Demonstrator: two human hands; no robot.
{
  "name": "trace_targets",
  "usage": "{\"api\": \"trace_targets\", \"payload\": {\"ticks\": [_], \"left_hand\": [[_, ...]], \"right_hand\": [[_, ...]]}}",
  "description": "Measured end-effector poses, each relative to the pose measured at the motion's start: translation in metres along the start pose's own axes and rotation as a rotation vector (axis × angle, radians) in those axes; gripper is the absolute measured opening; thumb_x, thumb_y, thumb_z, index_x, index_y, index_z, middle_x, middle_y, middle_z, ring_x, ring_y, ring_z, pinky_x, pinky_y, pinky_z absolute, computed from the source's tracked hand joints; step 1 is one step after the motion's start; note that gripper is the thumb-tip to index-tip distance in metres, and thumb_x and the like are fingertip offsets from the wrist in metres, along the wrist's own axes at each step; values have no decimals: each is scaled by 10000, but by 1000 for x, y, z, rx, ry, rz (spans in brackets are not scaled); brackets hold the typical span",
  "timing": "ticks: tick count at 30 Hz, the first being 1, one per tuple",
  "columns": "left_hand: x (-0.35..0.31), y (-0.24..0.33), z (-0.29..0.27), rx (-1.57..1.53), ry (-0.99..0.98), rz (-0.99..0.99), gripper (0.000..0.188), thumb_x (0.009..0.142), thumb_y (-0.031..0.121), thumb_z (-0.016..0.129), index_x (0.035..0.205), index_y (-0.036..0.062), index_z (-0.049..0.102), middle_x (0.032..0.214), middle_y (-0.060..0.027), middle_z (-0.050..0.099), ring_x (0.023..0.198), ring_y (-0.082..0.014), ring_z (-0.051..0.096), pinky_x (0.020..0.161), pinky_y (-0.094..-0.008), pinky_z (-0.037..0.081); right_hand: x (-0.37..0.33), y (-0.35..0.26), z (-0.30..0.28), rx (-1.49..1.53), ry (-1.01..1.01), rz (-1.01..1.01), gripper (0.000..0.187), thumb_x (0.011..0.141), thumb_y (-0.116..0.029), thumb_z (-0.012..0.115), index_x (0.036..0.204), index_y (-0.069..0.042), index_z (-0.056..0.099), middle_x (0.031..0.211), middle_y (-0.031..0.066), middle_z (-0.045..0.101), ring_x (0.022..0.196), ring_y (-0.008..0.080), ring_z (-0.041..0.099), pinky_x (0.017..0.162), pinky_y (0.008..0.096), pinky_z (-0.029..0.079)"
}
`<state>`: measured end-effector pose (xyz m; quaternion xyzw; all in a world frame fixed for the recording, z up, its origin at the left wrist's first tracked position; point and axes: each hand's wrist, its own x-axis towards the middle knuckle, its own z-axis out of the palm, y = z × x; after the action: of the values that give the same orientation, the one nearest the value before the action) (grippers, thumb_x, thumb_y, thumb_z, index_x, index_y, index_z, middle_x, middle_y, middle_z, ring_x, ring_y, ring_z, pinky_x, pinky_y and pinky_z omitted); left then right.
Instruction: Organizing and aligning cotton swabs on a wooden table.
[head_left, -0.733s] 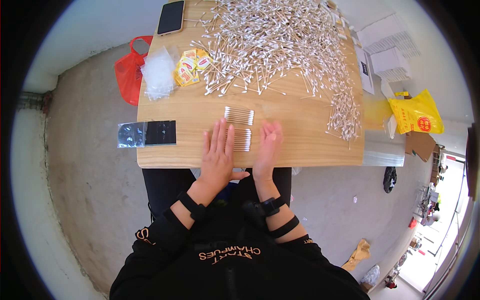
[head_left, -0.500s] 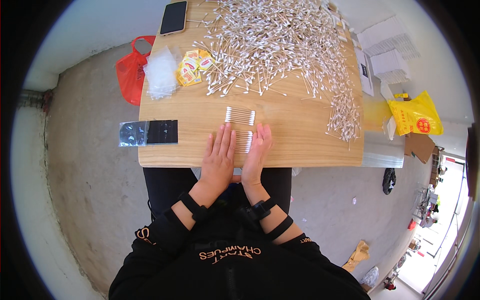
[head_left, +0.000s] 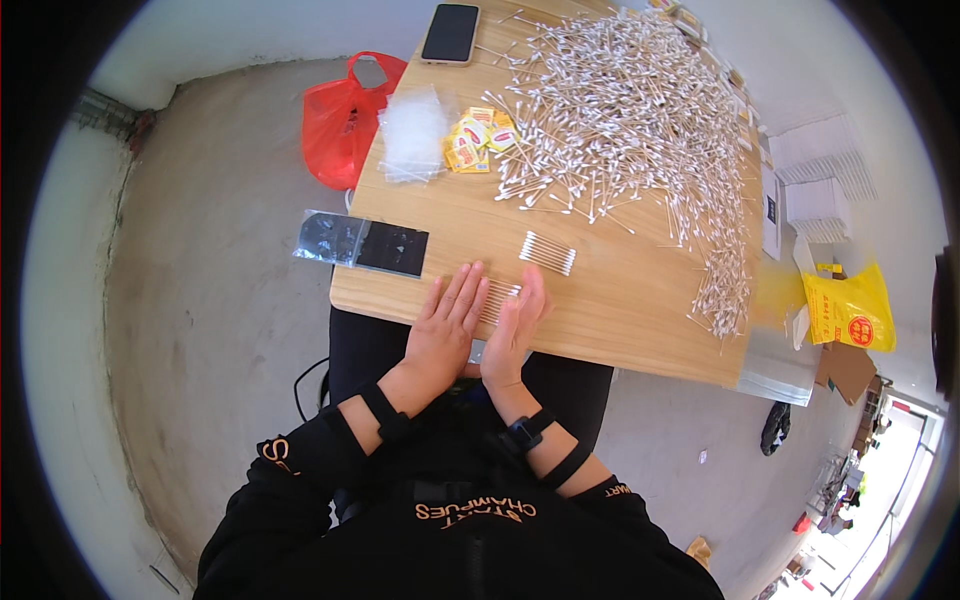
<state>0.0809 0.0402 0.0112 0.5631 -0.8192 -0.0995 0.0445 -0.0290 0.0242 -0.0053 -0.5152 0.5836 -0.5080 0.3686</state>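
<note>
A small row of cotton swabs (head_left: 499, 296) lies near the table's front edge, between my two hands. My left hand (head_left: 446, 322) rests flat at the row's left end, fingers stretched out side by side. On the other side my right hand (head_left: 512, 335) stands on its edge, its lightly bent fingers by the swabs' right tips and partly covering them. Just beyond my fingertips sits another neat row of cotton swabs (head_left: 548, 253), touched by neither hand.
Loose cotton swabs (head_left: 630, 120) form a big pile across the table's far right. Yellow packets (head_left: 480, 138), clear plastic bags (head_left: 413, 135) and a phone (head_left: 450, 35) lie at the far left. A black-and-clear pouch (head_left: 365, 243) overhangs the left edge, near a red bag (head_left: 340, 125).
The view has turned, so the table now appears tilted and shifted to the right. My hands remain on either side of the near row, which they still flank.
</note>
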Motion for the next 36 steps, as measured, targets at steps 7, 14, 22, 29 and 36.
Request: {"api": "trace_targets", "payload": {"ticks": [7, 14, 22, 29, 36], "left_hand": [[-11, -16, 9, 65, 68, -41, 1063, 638, 444, 726, 1453, -51, 257, 1550, -206, 208, 1456, -302, 183, 1179, -442, 136], [-5, -66, -7, 140, 97, -211, 1092, 641, 488, 725, 1459, -53, 245, 1549, -204, 214, 1456, -309, 181, 1175, -472, 117], [-9, -92, -13, 62, 145, -191, 1200, 592, 708, 648, 1455, -39, 276, 1553, -152, 234, 1463, -257, 158, 1167, -515, 75], [-14, -97, -12, 53, 167, -278, 1123, 644, 660, 658, 1460, -18, 290, 1553, -145, 240, 1464, -251, 159, 1166, -518, 65], [-19, -109, -33, -94, 321, -366, 726, 699, 257, 736, 1317, -13, 468, 1409, -185, 422, 1355, -311, 359, 1111, -452, 288]], "right_hand": [[1, -5, 31, 121, 0, -9, 540, 990, -312, 388, 1387, 47, 319, 1368, 219, 337, 1275, 331, 331, 1089, 431, 248], [23, -15, 85, 198, -92, -11, 470, 1002, -272, 369, 1353, 40, 378, 1317, 205, 416, 1228, 292, 409, 1071, 397, 295], [48, -12, 91, -321, -45, -238, 347, 897, -57, 497, 1239, -5, 516, 1163, 178, 473, 1145, 326, 450, 992, 428, 349], [59, -19, 115, -657, -161, -516, 432, 832, -41, 555, 1260, -15, 501, 1212, 165, 438, 1199, 339, 415, 1036, 506, 293], [65, -12, 124, -741, -195, -598, 409, 871, -70, 515, 1278, -28, 493, 1225, 136, 433, 1268, 311, 384, 1097, 500, 249]]}}
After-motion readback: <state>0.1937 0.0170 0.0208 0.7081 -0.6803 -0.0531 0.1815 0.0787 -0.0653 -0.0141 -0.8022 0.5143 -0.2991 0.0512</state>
